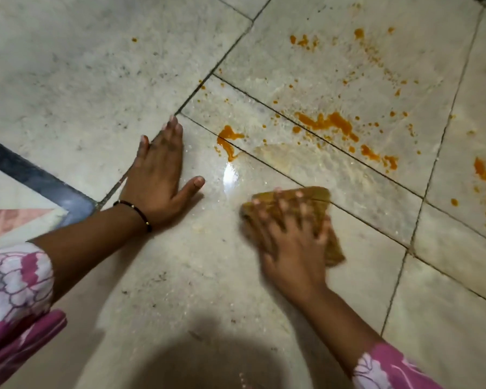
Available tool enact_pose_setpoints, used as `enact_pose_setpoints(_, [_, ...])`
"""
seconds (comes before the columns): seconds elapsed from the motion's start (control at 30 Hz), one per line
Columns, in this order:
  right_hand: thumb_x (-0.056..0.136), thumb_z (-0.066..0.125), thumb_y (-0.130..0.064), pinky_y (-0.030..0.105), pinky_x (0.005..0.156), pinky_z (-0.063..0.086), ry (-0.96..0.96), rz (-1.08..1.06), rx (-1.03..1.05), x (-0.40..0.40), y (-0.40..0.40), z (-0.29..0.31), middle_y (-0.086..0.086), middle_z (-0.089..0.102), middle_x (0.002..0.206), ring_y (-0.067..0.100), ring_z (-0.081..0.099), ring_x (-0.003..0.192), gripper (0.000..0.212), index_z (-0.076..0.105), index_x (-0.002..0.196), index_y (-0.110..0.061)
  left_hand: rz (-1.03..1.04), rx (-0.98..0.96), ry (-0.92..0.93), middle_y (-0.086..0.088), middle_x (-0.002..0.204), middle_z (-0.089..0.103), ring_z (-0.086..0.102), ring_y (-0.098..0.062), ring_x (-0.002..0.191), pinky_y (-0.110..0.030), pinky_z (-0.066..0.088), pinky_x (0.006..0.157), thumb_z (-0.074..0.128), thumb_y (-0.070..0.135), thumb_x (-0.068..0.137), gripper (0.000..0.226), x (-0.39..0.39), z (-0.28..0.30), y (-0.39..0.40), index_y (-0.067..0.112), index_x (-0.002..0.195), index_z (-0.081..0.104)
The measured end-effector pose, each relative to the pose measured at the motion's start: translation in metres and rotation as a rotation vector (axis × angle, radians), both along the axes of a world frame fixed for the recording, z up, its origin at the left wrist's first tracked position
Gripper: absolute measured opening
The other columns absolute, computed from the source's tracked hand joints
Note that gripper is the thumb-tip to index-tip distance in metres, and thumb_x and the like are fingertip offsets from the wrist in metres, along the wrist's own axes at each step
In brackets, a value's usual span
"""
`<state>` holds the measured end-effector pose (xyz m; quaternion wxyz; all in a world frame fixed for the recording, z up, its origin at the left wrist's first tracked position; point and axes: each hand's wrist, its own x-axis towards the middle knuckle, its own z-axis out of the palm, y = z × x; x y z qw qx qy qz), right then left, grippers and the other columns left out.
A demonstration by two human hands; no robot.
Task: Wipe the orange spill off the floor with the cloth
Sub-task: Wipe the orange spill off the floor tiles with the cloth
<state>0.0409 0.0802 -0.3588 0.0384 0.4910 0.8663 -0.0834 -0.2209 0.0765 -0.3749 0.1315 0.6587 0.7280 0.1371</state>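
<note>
On the pale floor, the right hand pressed flat with spread fingers on the brown cloth, and the left hand lay open and flat at nine o'clock from it, holding nothing. The wiping looked part done, since a wet smear sat at twelve o'clock from the cloth. Orange spill lay farther out from twelve to two o'clock, so the next push should go that way.

Left hand flat on floor, left of cloth; spill lies beyond.
</note>
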Motion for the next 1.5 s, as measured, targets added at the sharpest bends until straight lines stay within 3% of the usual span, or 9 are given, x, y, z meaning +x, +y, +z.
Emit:
enact_pose_setpoints(0.2, [0.089,0.042,-0.043,0.059,0.108,-0.012,0.044,0.285,0.001,-0.120,0.074,0.000,-0.006,0.009,0.159,0.025,0.000,0.146,0.060,0.018,0.144,-0.050,0.150,0.073,-0.129,-0.018,0.158,0.003,0.003,-0.023,0.146,-0.045,-0.001,0.117,0.013,0.054,0.091,0.080,-0.007,-0.003,-0.003,-0.001,0.148,0.003])
enact_pose_setpoints(0.4, [0.086,0.046,-0.032,0.062,0.111,-0.004,0.095,-0.102,-0.037,-0.076,0.168,-0.001,-0.007,0.007,0.159,0.027,0.001,0.145,0.067,0.016,0.143,-0.051,0.088,0.049,-0.111,-0.016,0.158,0.001,0.003,-0.024,0.146,-0.044,-0.003,0.116,0.004,0.065,0.089,0.088,-0.006,0.000,-0.006,0.000,0.149,0.002])
enact_pose_setpoints(0.57, [0.083,0.032,-0.048,0.062,0.111,0.001,-0.007,-0.351,0.050,0.015,0.124,0.003,-0.006,0.012,0.159,0.025,0.004,0.145,0.062,0.018,0.144,-0.048,0.080,-0.002,-0.031,-0.011,0.159,-0.004,0.001,-0.022,0.146,-0.043,-0.007,0.116,0.002,0.066,0.088,0.087,-0.003,-0.002,-0.001,0.004,0.150,-0.001])
enact_pose_setpoints(0.7, [0.078,0.034,-0.045,0.060,0.109,-0.002,0.007,-0.131,0.029,-0.024,0.083,-0.001,-0.003,0.016,0.158,0.028,0.008,0.144,0.068,0.021,0.145,-0.045,0.050,-0.046,0.028,-0.006,0.159,-0.008,-0.004,-0.017,0.146,-0.045,-0.009,0.117,-0.001,0.068,0.086,0.088,-0.001,-0.001,0.000,0.008,0.151,-0.002])
enact_pose_setpoints(0.83, [0.091,0.034,-0.047,0.060,0.110,0.000,0.028,-0.001,-0.002,-0.045,0.135,0.001,-0.009,0.006,0.159,0.024,0.002,0.145,0.059,0.010,0.145,-0.050,0.040,-0.074,0.083,-0.003,0.158,-0.009,-0.003,-0.016,0.146,-0.044,-0.013,0.116,-0.001,0.066,0.087,0.084,-0.001,-0.001,0.000,0.011,0.151,-0.002])
enact_pose_setpoints(1.07, [0.080,0.006,-0.071,0.058,0.111,-0.004,-0.129,-0.005,-0.098,0.086,0.145,0.011,-0.005,-0.011,0.159,0.021,-0.013,0.145,0.073,-0.012,0.145,-0.043,-0.266,-0.111,0.214,-0.017,0.157,0.007,0.010,-0.026,0.144,-0.043,-0.009,0.115,0.011,0.067,0.091,0.087,0.036,0.019,0.009,0.003,0.150,0.011])
enact_pose_setpoints(1.27, [0.090,0.025,-0.063,0.065,0.106,0.004,0.006,0.215,0.005,0.055,0.120,-0.004,0.001,0.016,0.158,0.029,0.009,0.144,0.064,0.014,0.147,-0.038,-0.583,-0.256,0.420,-0.020,0.153,0.021,0.019,-0.030,0.142,-0.051,0.008,0.111,0.011,0.077,0.084,0.100,0.094,0.040,0.047,0.000,0.147,0.021])
enact_pose_setpoints(1.4, [0.093,0.026,-0.059,0.063,0.107,-0.008,0.047,0.151,-0.094,0.020,0.175,0.005,-0.002,0.001,0.160,0.029,-0.001,0.145,0.062,0.007,0.149,-0.039,-0.505,-0.466,0.560,-0.010,0.154,-0.023,-0.024,-0.014,0.135,-0.046,-0.012,0.115,-0.035,0.082,0.048,0.117,0.104,0.072,0.063,0.011,0.141,-0.026])
enact_pose_setpoints(1.5, [0.094,0.027,-0.056,0.060,0.108,-0.008,0.082,0.107,-0.151,0.018,0.191,0.004,-0.002,-0.002,0.160,0.029,-0.005,0.145,0.061,0.005,0.149,-0.038,-0.504,-0.548,0.692,-0.005,0.146,-0.038,-0.029,-0.011,0.133,-0.045,-0.015,0.114,-0.042,0.078,0.039,0.114,0.084,0.103,0.070,0.014,0.133,-0.038])
